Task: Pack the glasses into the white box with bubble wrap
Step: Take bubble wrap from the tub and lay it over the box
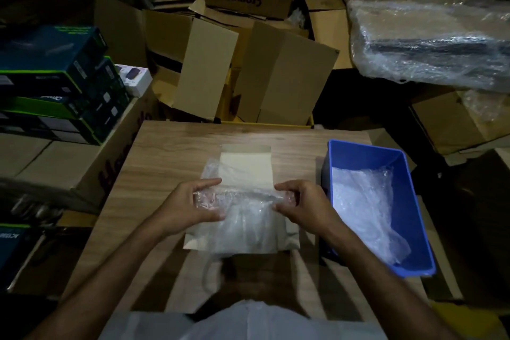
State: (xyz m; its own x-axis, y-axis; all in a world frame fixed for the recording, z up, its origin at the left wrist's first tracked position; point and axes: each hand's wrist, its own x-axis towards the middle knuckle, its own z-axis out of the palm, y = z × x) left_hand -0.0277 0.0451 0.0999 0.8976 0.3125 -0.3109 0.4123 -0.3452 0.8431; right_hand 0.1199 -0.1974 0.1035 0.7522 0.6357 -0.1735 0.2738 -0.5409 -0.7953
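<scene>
Glasses [242, 197], rolled in bubble wrap [242, 226], are held over the flattened white box [245, 165] at mid-desk [165, 152]; the bundle's long axis runs left to right; the left hand [193, 204] and right hand [300, 203] are clamped on its ends, fingers curled. Wrapping is judged nearly finished; boxing remains. Spare wrap is seen in a blue bin [414, 188].

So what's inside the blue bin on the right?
The blue bin holds crumpled bubble wrap over most of its floor; a strip of bare blue shows at the right. Anything beneath the wrap is hidden.
</scene>
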